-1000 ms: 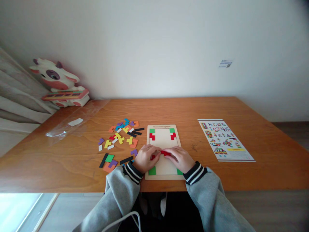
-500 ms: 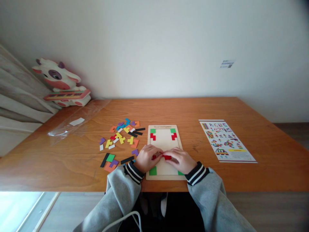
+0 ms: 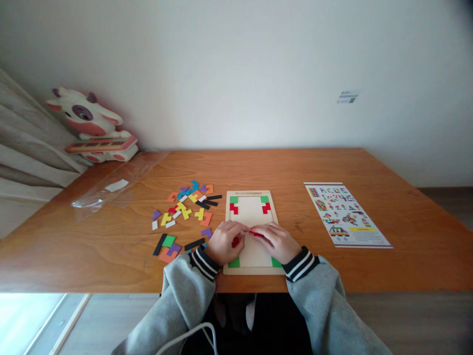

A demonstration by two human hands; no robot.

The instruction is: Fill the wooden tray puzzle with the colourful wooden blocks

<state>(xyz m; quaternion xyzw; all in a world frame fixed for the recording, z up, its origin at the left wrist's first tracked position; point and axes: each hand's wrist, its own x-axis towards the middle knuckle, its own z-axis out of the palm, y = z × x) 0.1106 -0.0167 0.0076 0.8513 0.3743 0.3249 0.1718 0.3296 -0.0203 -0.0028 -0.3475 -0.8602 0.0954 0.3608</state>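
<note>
My left hand (image 3: 225,241) is over the left side of a pale wooden puzzle board (image 3: 253,256), its fingers curled round a red puzzle piece (image 3: 235,241) that shows between thumb and fingers. Over the board's middle, my right hand (image 3: 277,241) pinches another red puzzle piece (image 3: 257,233), mostly covered by the fingers. The fingertips of both hands almost meet. In the board's far corners lie a red piece (image 3: 233,208) and a red piece (image 3: 266,208), each against a green piece. Green also shows in both near corners, partly behind my hands.
Left of the board, several loose coloured pieces (image 3: 185,214) are scattered on the wooden table (image 3: 281,167). A printed pattern sheet (image 3: 347,214) lies to the right. At the back left are a clear plastic bag (image 3: 99,197) and a cow-shaped toy keyboard (image 3: 92,128).
My right fingers and their red piece have shifted slightly up the board. The left thumb has drawn back from the right hand, and the left red piece shows more.
</note>
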